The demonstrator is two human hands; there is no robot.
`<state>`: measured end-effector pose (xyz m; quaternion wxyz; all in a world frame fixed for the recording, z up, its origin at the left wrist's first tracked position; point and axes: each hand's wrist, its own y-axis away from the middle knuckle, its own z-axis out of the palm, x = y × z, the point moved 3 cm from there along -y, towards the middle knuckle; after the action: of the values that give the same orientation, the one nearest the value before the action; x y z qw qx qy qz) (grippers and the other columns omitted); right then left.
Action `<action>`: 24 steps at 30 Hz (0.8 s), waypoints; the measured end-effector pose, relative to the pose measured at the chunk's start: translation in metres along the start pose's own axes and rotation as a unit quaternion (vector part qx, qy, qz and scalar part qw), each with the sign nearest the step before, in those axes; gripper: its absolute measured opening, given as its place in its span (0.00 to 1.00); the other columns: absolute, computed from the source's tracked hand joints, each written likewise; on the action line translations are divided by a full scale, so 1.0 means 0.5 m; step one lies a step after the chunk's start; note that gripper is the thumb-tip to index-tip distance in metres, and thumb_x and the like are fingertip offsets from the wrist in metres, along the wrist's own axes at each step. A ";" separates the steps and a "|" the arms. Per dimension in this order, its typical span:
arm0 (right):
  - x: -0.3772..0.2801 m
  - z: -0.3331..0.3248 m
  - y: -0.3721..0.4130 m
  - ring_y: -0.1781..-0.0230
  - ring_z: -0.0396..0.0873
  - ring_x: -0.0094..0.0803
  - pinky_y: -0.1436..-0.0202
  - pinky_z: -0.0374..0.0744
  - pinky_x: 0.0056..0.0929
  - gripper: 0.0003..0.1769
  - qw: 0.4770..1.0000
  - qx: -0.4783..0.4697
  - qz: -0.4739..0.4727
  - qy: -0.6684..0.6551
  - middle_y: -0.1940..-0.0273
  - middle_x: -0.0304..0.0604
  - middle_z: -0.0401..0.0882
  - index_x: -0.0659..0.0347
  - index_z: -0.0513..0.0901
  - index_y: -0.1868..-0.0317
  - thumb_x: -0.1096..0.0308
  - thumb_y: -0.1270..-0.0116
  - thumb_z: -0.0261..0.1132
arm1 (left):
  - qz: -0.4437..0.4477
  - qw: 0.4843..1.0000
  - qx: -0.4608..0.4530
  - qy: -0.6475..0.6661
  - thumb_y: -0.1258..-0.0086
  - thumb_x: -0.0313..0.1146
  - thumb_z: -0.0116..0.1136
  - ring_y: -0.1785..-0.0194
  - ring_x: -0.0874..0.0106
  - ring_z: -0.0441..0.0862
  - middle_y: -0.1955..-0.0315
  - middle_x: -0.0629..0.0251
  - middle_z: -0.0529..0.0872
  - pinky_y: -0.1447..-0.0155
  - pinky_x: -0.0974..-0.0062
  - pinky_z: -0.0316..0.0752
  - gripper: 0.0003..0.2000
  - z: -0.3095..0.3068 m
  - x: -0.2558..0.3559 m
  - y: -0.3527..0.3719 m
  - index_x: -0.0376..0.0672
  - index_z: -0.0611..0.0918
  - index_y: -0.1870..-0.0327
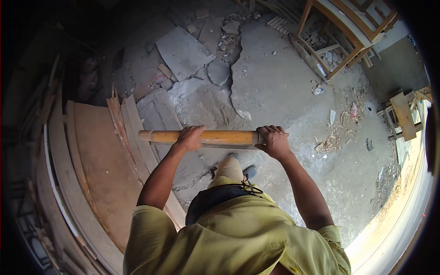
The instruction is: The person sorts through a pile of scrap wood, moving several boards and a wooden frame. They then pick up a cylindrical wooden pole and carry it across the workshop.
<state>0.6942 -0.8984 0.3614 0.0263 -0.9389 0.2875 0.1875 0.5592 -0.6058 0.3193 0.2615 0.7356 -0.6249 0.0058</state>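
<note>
A long yellow-brown wooden beam (pixel 229 136) is held crosswise in front of my body, above the floor. Along its near side runs a narrow grey strip. My left hand (pixel 190 137) is wrapped over it left of the middle, so a length of the beam sticks out past that hand. At the right end my right hand (pixel 273 141) has its fingers curled over the top, on a darker band. Below the beam are my legs and feet, partly hidden by it.
Tall boards and panels (pixel 98 160) lean at the left. Broken slabs (pixel 185 52) and rubble lie on the cracked concrete floor (pixel 270 82) ahead. A wooden frame piece of furniture (pixel 341 27) stands at the upper right, with wooden scraps (pixel 403 114) and litter at the right.
</note>
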 end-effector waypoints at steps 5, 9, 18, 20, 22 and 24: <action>0.003 0.000 -0.002 0.48 0.78 0.41 0.45 0.71 0.39 0.30 1.000 -0.003 0.016 -0.002 0.54 0.44 0.82 0.58 0.78 0.50 0.54 0.52 0.74 | 0.018 1.000 0.022 -0.005 0.53 0.27 0.65 0.47 0.51 0.79 0.55 0.49 0.83 0.43 0.58 0.73 0.26 0.000 -0.010 0.002 0.38 0.76 0.48; 0.004 0.000 0.000 0.48 0.78 0.41 0.45 0.71 0.39 0.30 1.000 -0.004 0.018 -0.002 0.54 0.44 0.82 0.58 0.78 0.50 0.54 0.52 0.74 | -0.003 1.000 -0.008 -0.006 0.53 0.26 0.65 0.45 0.52 0.78 0.52 0.49 0.82 0.41 0.58 0.72 0.26 -0.019 0.009 0.007 0.38 0.76 0.47; -0.013 0.000 -0.015 0.53 0.78 0.43 0.48 0.71 0.42 0.29 0.999 0.024 0.009 -0.020 0.57 0.44 0.82 0.57 0.79 0.53 0.57 0.56 0.77 | 0.007 1.000 0.005 0.000 0.52 0.24 0.64 0.45 0.53 0.77 0.53 0.52 0.82 0.40 0.59 0.70 0.26 0.010 -0.014 0.000 0.38 0.75 0.47; -0.018 -0.001 -0.016 0.53 0.78 0.43 0.48 0.72 0.42 0.29 0.999 0.024 0.002 -0.026 0.57 0.44 0.82 0.57 0.79 0.53 0.57 0.57 0.77 | 0.015 1.000 0.005 0.009 0.52 0.24 0.63 0.46 0.53 0.78 0.54 0.52 0.82 0.42 0.59 0.70 0.24 -0.001 -0.014 0.008 0.37 0.76 0.49; -0.019 -0.003 -0.016 0.53 0.78 0.43 0.48 0.72 0.42 0.29 0.999 0.024 0.005 -0.029 0.57 0.44 0.82 0.57 0.79 0.53 0.57 0.57 0.77 | 0.026 0.999 0.015 0.022 0.52 0.23 0.61 0.47 0.52 0.78 0.57 0.52 0.83 0.43 0.57 0.70 0.21 -0.016 -0.003 0.019 0.38 0.76 0.53; -0.023 -0.006 -0.013 0.53 0.78 0.43 0.48 0.72 0.42 0.29 0.999 0.024 0.006 -0.030 0.57 0.44 0.82 0.58 0.79 0.53 0.58 0.57 0.77 | 0.022 0.999 0.009 0.024 0.52 0.21 0.59 0.49 0.51 0.79 0.59 0.50 0.83 0.45 0.57 0.71 0.20 -0.017 -0.004 0.022 0.38 0.76 0.53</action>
<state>0.6900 -0.8873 0.3683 0.0561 -0.9302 0.2967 0.2087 0.5514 -0.6018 0.3300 0.2692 0.7240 -0.6342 0.0348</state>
